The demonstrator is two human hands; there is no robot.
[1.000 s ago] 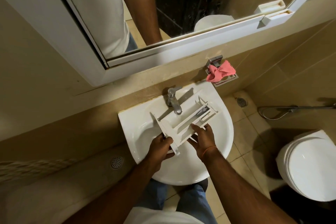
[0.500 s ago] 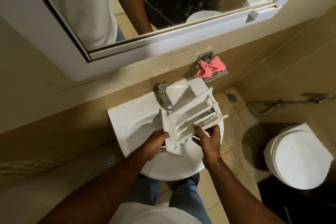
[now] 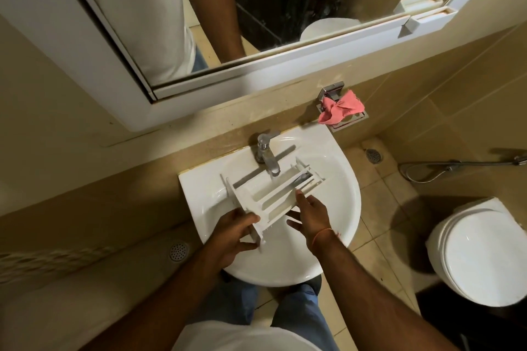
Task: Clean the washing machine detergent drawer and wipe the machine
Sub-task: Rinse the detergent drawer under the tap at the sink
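A: Now — the detergent drawer [image 3: 273, 196] lies flatter over the sink [image 3: 336, 225], open compartments up, its far end just under the tap [image 3: 266, 155]. Half a second back it stood tipped up on edge, its front panel towards the person.

B: Who holds it?

A: The left hand [image 3: 233, 234] grips the near end, fingers curled round the front panel. The right hand [image 3: 310, 216] has loosened — fingers fairly straight, fingertips resting on the drawer's long right edge, thumb below. A steadying touch, not a clasp. Earlier that hand pinched the same edge from beneath.

B: Water running?

A: Cannot tell. No stream is plain at the spout.

B: Meaning for the task?

A: My reading: the drawer has been turned into rinsing position, compartments open to the tap. Washing looks about to begin, not finished. The machine itself is out of view, so the wiping is still to come.

B: Anything else nearby?

A: A pink cloth [image 3: 340, 108] lies on the metal wall holder [image 3: 353, 120] just beyond the sink's right rear rim, untouched. The view has also shifted slightly between frames — the mirror sits lower now.
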